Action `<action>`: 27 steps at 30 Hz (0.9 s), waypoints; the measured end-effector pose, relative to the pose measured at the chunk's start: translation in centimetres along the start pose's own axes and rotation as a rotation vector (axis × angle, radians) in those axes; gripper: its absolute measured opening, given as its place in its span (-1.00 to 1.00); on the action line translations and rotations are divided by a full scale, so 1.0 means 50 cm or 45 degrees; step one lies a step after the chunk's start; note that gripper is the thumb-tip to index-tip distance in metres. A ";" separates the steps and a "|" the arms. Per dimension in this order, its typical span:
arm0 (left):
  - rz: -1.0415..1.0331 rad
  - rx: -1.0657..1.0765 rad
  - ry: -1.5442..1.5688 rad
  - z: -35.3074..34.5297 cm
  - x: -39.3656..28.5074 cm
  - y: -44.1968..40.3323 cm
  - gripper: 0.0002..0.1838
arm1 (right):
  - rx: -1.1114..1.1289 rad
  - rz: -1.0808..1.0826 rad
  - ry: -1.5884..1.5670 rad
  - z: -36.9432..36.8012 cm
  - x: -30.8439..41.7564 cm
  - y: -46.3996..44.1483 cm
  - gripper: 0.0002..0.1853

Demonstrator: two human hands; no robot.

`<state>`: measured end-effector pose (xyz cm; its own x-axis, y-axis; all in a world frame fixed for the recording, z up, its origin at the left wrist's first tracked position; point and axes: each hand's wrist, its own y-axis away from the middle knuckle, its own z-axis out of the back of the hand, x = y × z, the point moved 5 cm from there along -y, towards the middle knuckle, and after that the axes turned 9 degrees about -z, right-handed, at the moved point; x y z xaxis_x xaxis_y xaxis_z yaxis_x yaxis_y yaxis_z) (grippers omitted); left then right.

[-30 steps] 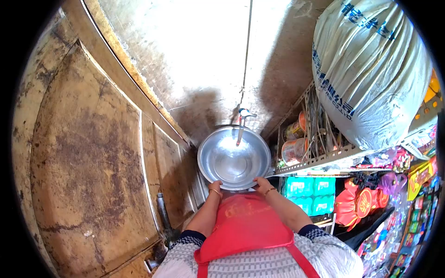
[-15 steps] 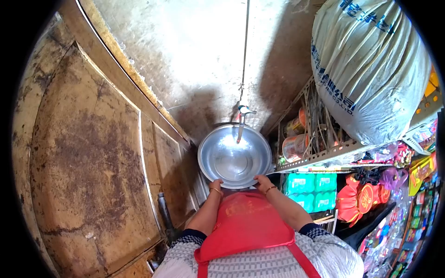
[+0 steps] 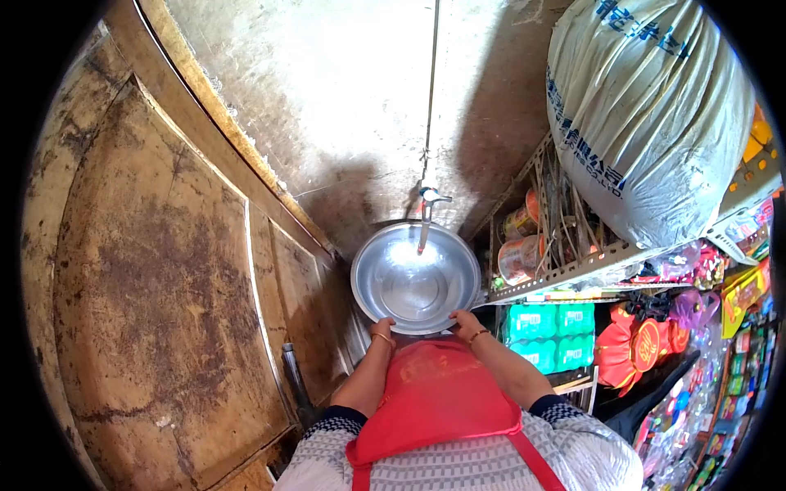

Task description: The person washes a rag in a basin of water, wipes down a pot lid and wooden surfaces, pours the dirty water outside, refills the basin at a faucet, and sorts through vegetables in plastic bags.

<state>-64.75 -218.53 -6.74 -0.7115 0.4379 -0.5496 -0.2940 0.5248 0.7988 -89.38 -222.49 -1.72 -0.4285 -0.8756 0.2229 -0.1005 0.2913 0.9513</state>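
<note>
Basin (image 3: 416, 279), each hand (image 3: 382, 330) (image 3: 467, 325) gripping its near rim, sack (image 3: 651, 123) printed "CO.,LTD."

Far rim of the steel basin (image 3: 412, 286) now slightly farther below the handle of the tap (image 3: 427, 196) than a second ago, white bag (image 3: 647, 131) framed a little closer to the tap, bottom edge higher.

Single head-worn view, looking forward and steeply down, wide, within arm's reach.
</note>
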 end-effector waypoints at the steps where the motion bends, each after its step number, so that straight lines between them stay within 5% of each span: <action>1: 0.005 -0.041 0.004 -0.001 -0.002 0.007 -0.51 | -0.016 0.004 0.006 0.001 -0.001 0.001 -0.78; 23: -0.045 -0.083 -0.017 -0.017 -0.030 0.046 -0.43 | -0.028 0.008 -0.096 -0.020 0.003 0.058 -0.74; 27: -0.127 -0.074 -0.048 0.021 0.017 -0.049 -0.41 | 0.022 -0.008 -0.122 -0.013 0.001 0.032 -0.73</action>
<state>-63.97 -218.69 -9.43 -0.6529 0.4132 -0.6348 -0.3991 0.5246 0.7520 -88.95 -222.30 -0.03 -0.5117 -0.8369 0.1944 -0.1186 0.2929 0.9488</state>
